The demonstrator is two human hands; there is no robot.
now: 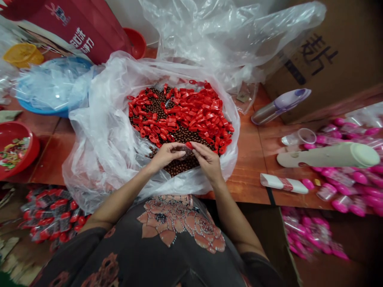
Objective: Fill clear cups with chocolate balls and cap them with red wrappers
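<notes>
My left hand [168, 154] is closed in a pinch on what looks like a small clear plastic container [184, 153], partly hidden by the fingers. My right hand [208, 160] pinches a small red plastic cap [189, 145] right beside it; whether the two touch I cannot tell. Both hands are over the near part of a heap of small brown beads [176, 169]. Many red plastic caps [203, 107], with an oval loop at one end, lie on the beads, thickest on the right. A white plastic bag [100, 131] spreads open beneath all of this.
Left stand a blue basin [30, 107] of clear bags and a red bowl [32, 149] of wrapped bits. Red-capped packs [54, 215] lie below. Right are a purple-lidded flask [278, 107], a pale green cylinder [323, 155], pink-capped containers [359, 187] and a cardboard box [338, 79].
</notes>
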